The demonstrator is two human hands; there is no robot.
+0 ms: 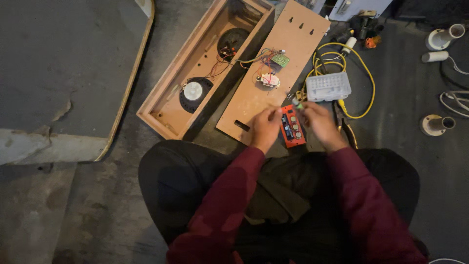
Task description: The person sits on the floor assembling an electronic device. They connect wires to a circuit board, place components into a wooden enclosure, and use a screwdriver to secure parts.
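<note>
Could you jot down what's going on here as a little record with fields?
Place: person seated on a grey floor, dark red sleeves
Left hand: at the left edge of a small red circuit board
Right hand: at the board's upper right, fingers pinched on something small
Ahead: brown back panel with wired parts
Left of it: open wooden speaker box
Right: clear plastic case, yellow cable

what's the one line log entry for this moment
left hand and right hand on red circuit board | wooden panel | speaker box open
</note>
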